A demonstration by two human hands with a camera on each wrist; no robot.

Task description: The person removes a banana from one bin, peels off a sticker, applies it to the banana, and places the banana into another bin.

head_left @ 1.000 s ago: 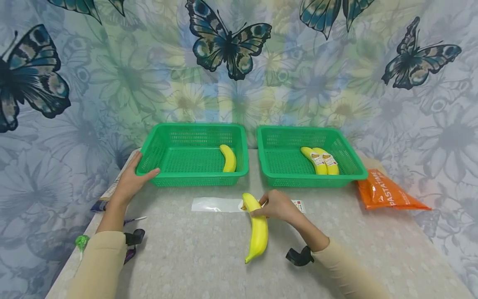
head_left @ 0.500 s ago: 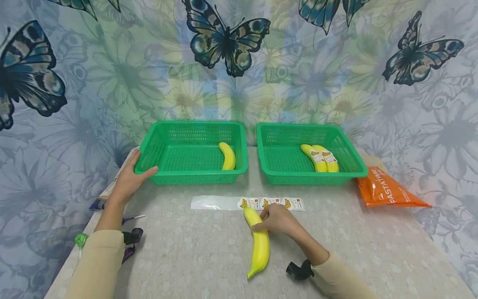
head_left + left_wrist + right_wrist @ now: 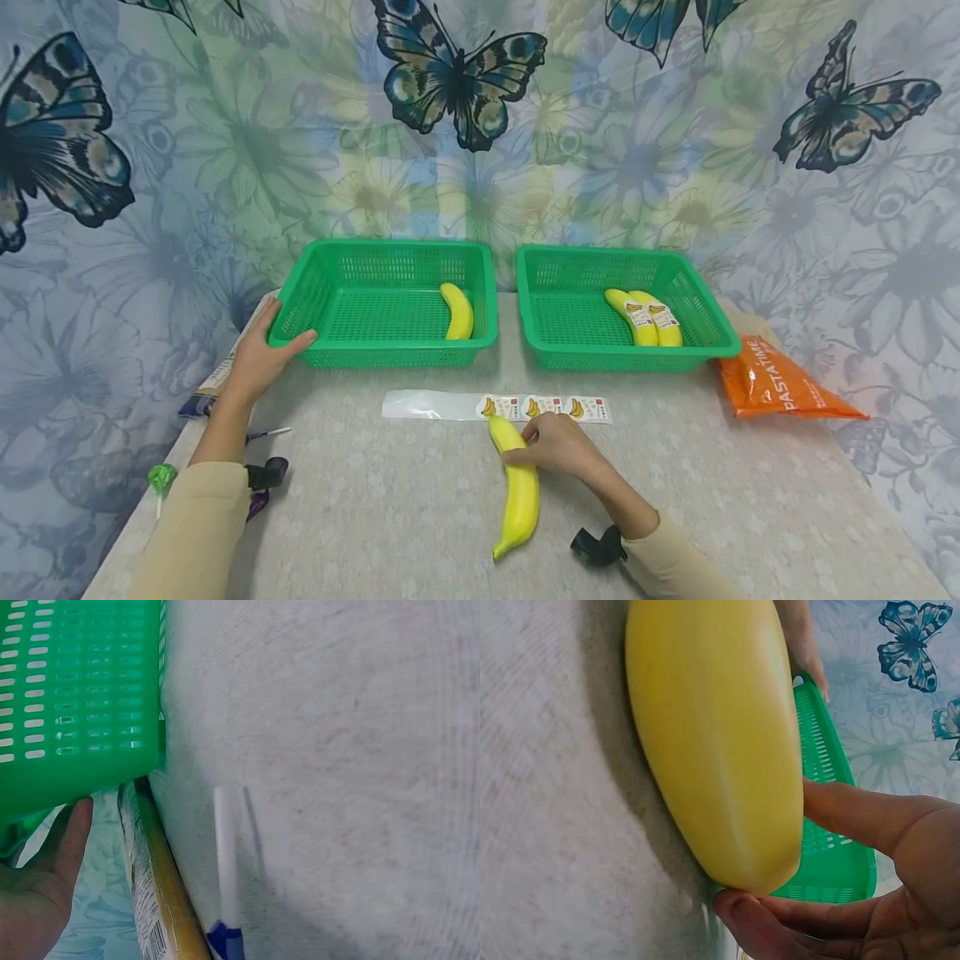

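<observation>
My right hand [image 3: 561, 444] pinches a yellow banana [image 3: 519, 508] between thumb and fingers near its upper end. The banana lies lengthwise low over the table, its tip overlapping a label strip in the head view; in the right wrist view, the banana [image 3: 716, 735] fills the middle. That clear strip [image 3: 427, 406] carries several banana-picture stickers [image 3: 542, 407] on its right half. My left hand [image 3: 259, 357] spans the near left corner of the left green basket [image 3: 390, 357], fingers along its side and thumb at the front. In the left wrist view, the thumb [image 3: 78, 832] meets the rim.
One banana [image 3: 459, 312] lies in the left basket. The right green basket [image 3: 615, 361] holds two labelled bananas [image 3: 647, 321]. An orange pasta bag [image 3: 787, 383] sits at right. Lollipops [image 3: 161, 478] and a packet [image 3: 201, 403] lie by the left arm. A butterfly-patterned cloth hangs behind.
My right hand has drawn the banana back toward me, uncovering the stickers on the strip, and has then held almost still. The left hand stays at the basket corner.
</observation>
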